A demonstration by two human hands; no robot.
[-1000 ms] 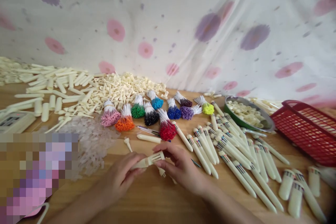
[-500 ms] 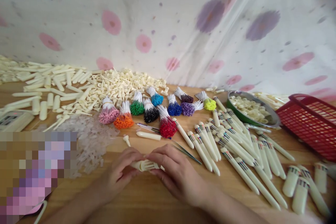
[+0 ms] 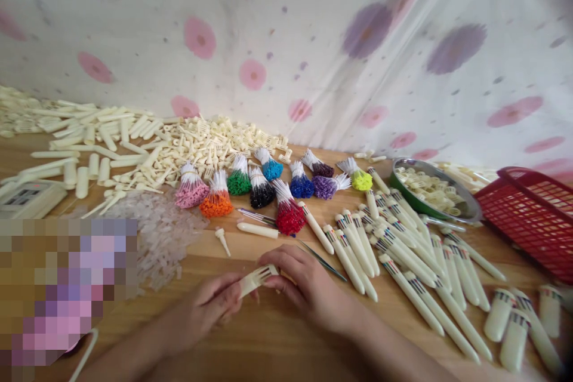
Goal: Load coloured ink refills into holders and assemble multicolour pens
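Slanting slotted cream barrel [image 3: 256,280] toward two o'clock, I hold it over wooden tabletop [image 3: 250,355]: left hand [image 3: 208,310] pinches lower end between thumb and fingers, right hand [image 3: 308,289] pinches slotted end. Half a second ago, barrel lay nearly level; now it tips upward, meaning slots sit in plainer view, both hands still on same piece. From barrel, cone-tipped part [image 3: 222,242] at eleven o'clock, red-tipped bundle [image 3: 290,212] at one, tweezers [image 3: 323,262] at two, pens [image 3: 412,295] at three.
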